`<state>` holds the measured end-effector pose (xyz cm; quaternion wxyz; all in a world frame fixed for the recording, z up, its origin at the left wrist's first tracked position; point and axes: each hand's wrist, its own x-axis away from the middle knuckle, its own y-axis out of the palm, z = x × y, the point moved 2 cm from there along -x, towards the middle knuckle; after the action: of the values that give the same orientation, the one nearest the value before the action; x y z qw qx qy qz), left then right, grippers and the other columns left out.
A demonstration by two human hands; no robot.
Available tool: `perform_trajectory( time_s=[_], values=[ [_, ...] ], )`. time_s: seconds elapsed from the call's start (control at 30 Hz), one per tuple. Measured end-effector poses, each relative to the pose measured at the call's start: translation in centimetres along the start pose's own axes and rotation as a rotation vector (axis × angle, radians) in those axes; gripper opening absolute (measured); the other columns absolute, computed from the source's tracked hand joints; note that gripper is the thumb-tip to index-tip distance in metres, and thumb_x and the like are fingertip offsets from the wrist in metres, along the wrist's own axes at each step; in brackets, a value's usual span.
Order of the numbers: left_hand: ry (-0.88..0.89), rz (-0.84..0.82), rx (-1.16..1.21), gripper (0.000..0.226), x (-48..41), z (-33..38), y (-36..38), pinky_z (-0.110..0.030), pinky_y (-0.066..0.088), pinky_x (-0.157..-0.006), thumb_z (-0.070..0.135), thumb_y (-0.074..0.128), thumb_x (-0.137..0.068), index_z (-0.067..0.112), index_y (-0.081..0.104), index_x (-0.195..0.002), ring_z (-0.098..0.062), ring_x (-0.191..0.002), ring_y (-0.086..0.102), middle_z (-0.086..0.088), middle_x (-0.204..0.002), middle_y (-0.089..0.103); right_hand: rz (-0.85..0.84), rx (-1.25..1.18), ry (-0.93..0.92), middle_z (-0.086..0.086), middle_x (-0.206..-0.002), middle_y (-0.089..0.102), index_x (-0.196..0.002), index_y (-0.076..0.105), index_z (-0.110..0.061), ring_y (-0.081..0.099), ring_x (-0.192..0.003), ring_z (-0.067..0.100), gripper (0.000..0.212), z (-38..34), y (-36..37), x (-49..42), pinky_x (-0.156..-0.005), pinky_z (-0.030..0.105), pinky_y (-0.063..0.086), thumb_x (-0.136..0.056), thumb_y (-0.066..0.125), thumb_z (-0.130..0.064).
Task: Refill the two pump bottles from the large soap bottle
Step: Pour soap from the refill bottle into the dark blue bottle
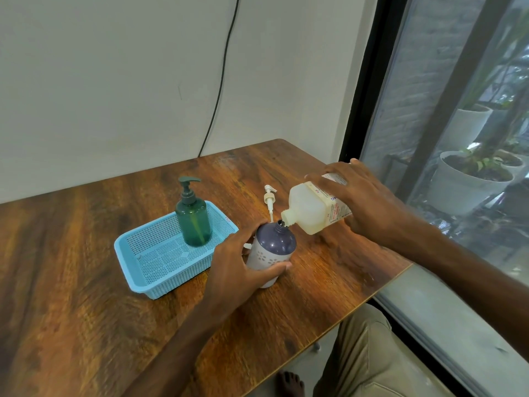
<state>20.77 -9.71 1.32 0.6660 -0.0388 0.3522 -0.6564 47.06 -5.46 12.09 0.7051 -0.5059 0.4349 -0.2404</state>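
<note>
My left hand (239, 270) grips a purple and white pump bottle (273, 247) that stands on the wooden table with its neck uncovered. My right hand (360, 202) holds the large pale soap bottle (312, 209) tipped over, its mouth touching the purple bottle's neck. The white pump head (270, 197) of the purple bottle lies on the table just behind it. A green pump bottle (194, 217) with its pump on stands upright in the back right corner of a light blue basket (137, 267).
The wooden table (86, 296) ends close to my right, beside a large window (458, 138) with plant pots outside. A black cable (220, 81) hangs down the wall behind the table. My knee and a bare foot show below the table edge.
</note>
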Motion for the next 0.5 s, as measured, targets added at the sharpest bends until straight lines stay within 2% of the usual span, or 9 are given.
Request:
perform_trajectory(
  time_s=[0.1, 0.17, 0.4, 0.5],
  values=[
    [0.002, -0.008, 0.000, 0.095, 0.04, 0.01, 0.02, -0.029, 0.060, -0.093, 0.078, 0.082, -0.063, 0.038, 0.053, -0.144, -0.002, -0.124, 0.059, 0.021, -0.137, 0.064, -0.010, -0.007, 0.013, 0.008, -0.154, 0.034, -0.153, 0.031, -0.036, 0.022, -0.149, 0.032, 0.088, 0.14, 0.17, -0.08, -0.123, 0.052, 0.008, -0.080, 0.078, -0.021],
    [-0.005, -0.006, 0.002, 0.096, 0.03, -0.03, -0.01, -0.030, 0.059, -0.094, 0.077, 0.083, -0.063, 0.037, 0.053, -0.145, -0.002, -0.124, 0.059, 0.021, -0.137, 0.064, -0.034, -0.008, 0.020, 0.008, -0.157, 0.030, -0.154, 0.028, -0.037, 0.018, -0.150, 0.032, 0.087, 0.32, 0.31, -0.13, -0.124, 0.055, 0.010, -0.082, 0.076, -0.025],
    [-0.001, -0.006, 0.013, 0.095, 0.01, 0.14, -0.03, -0.029, 0.060, -0.092, 0.077, 0.083, -0.062, 0.037, 0.054, -0.143, -0.001, -0.123, 0.060, 0.021, -0.135, 0.064, -0.014, -0.018, -0.011, 0.010, -0.158, 0.031, -0.154, 0.032, -0.032, 0.018, -0.150, 0.030, 0.082, 0.18, 0.07, -0.11, -0.123, 0.045, -0.001, -0.084, 0.074, -0.026],
    [0.005, -0.002, 0.019, 0.093, 0.07, 0.34, -0.08, -0.027, 0.059, -0.093, 0.076, 0.083, -0.062, 0.037, 0.055, -0.142, -0.001, -0.123, 0.060, 0.022, -0.134, 0.064, -0.021, -0.013, -0.010, 0.010, -0.158, 0.031, -0.155, 0.031, -0.033, 0.018, -0.150, 0.031, 0.083, 0.07, -0.12, -0.15, -0.125, 0.048, 0.002, -0.084, 0.074, -0.026]
  ],
)
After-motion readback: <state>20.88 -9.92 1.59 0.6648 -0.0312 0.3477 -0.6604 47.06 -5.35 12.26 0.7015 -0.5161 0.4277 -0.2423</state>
